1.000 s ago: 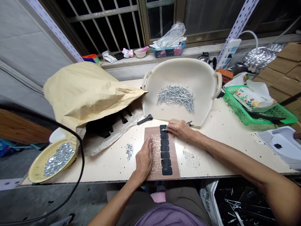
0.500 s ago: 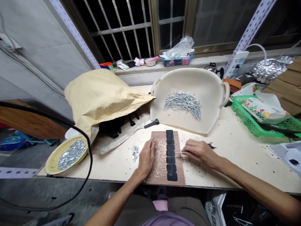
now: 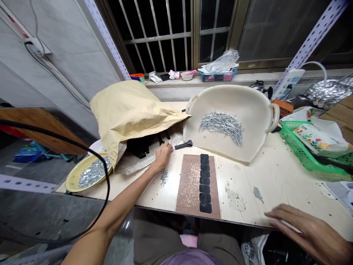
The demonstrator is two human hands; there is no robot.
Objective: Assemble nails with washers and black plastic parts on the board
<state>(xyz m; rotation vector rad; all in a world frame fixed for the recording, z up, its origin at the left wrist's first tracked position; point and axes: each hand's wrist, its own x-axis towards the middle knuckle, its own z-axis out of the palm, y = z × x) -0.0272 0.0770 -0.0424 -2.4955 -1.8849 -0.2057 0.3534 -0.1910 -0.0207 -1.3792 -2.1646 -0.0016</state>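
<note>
My left hand (image 3: 162,154) reaches out to the mouth of the tan paper bag (image 3: 132,110), its fingers curled round the near end of a small black part (image 3: 184,144) that lies on the table. More black parts (image 3: 142,146) sit in the bag's opening. My right hand (image 3: 306,230) rests at the table's front edge on the right, fingers stretched out and holding nothing. Between the hands lies a brown board (image 3: 190,186) with a column of black pieces (image 3: 204,182) on it.
A cream tray (image 3: 256,147) behind the board holds a pile of nails (image 3: 222,127). A yellow plate (image 3: 72,179) of silver bits stands at the left edge, a small silver heap (image 3: 164,176) beside the board. A green basket (image 3: 305,156) is at the right.
My left hand left the board and went up-left to the black part by the bag. My right hand pulled back from the black pieces to the front right edge. The camera tilted up.
</note>
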